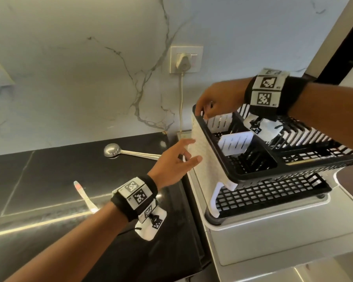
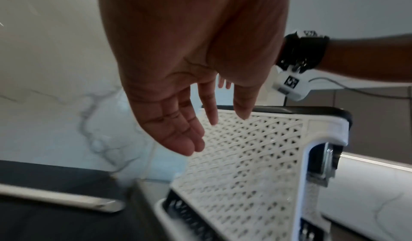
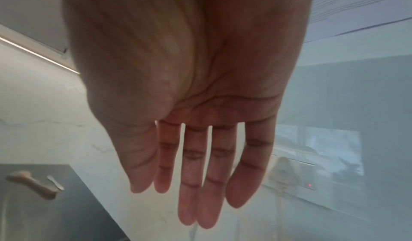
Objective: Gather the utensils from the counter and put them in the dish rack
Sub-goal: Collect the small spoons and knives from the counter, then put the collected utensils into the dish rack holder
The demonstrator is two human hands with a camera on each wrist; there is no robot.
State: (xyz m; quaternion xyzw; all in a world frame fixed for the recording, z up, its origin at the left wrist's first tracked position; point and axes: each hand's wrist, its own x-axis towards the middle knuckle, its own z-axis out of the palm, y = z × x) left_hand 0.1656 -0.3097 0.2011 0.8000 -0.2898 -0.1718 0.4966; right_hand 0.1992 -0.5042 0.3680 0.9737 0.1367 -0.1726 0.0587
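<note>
A steel ladle (image 1: 130, 152) lies on the black counter (image 1: 49, 180), its handle (image 2: 67, 200) pointing at the dish rack. A small white utensil with a pink tip (image 1: 84, 195) lies nearer the front. The black and white dish rack (image 1: 253, 167) stands to the right. My left hand (image 1: 192, 151) is open beside the rack's white lattice side (image 2: 245, 165); I cannot tell whether it touches. My right hand (image 1: 204, 112) hovers over the rack's far left corner, fingers straight and empty (image 3: 196, 200). The ladle (image 3: 31, 185) and small utensil (image 3: 55, 183) show blurred behind it.
The rack sits on a white drip tray (image 1: 273, 218) on a pale unit, higher than the counter. A wall socket with a white plug (image 1: 184, 60) and its hanging cable is behind the rack's left end. A marble wall backs the counter.
</note>
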